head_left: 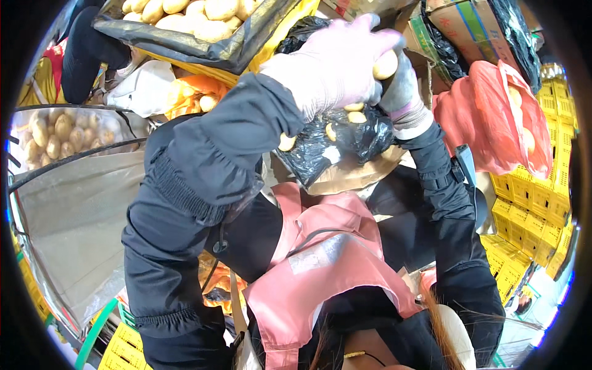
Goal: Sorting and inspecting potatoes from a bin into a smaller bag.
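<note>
Both my hands wear pale pink gloves with grey fingertips and palms. My left hand [330, 65] reaches over from the left, its fingers and thumb curled around a pale yellow potato [385, 65]. My right hand [404, 89] is closed against the potato's other side, with part of its fingers hidden. Below the hands stands a cardboard box [354, 176] lined with a black plastic bag [370, 139]. Several potatoes [356, 116] show in the folds of the bag, and another potato [287, 142] is at its left edge.
A crate [246, 58] lined with dark sheeting holds many potatoes at the far left. Left of me is a clear bag of potatoes [61, 132]. On the right are a red plastic bag [475, 117], cardboard cartons [465, 31] and stacked yellow crates [536, 197].
</note>
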The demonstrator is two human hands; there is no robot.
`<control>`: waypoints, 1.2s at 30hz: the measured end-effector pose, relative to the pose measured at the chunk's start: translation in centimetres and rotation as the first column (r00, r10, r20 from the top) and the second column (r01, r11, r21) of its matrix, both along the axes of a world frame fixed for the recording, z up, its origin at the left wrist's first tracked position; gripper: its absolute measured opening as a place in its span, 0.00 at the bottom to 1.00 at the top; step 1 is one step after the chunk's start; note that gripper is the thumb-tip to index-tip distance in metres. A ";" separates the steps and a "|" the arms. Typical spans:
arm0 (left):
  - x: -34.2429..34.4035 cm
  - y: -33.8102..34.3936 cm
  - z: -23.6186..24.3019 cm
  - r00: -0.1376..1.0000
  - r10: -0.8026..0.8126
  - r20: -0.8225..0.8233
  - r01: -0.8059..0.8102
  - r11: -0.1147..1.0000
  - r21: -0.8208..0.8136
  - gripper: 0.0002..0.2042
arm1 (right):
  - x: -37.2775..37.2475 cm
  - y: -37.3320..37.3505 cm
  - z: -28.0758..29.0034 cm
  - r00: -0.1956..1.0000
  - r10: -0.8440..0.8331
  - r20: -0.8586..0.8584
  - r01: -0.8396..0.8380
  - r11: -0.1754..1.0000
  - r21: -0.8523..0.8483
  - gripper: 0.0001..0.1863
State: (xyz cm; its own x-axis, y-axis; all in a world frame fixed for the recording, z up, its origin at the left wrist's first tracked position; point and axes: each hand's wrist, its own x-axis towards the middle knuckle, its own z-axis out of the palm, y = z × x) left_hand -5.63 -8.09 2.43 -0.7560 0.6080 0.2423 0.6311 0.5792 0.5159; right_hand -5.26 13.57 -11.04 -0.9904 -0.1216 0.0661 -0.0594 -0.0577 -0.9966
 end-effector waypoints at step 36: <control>-1.5 0.3 4.0 0.802 -0.041 0.596 -0.432 0.651 0.625 0.18 | 11.9 3.9 -22.2 0.629 -0.445 0.637 -0.606 0.233 0.761 0.48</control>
